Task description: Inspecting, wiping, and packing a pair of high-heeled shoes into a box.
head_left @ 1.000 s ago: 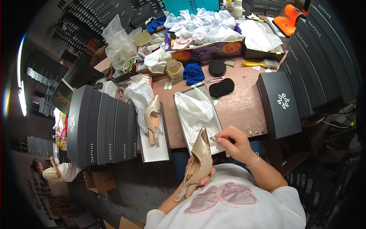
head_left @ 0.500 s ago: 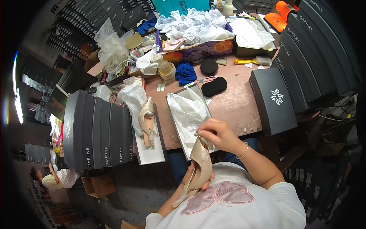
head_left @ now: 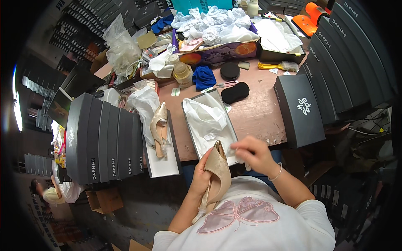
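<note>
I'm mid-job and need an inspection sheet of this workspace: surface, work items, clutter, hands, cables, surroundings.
Surface: pinkish-brown table, scuffed near its front edge.
Work items: held shoe, pale gold; matching second shoe in the left open box; white tissue in the middle open box.
Clutter: blue cloth, round black case, yellow-handled brush, bottle.
Hands: left hand grips the held shoe; right hand is off it, blurred, something pale at its fingertips.
Cables: thin pale cable off the table's right side.
Surroundings: dark boxes stacked left and right; another person far left.
</note>
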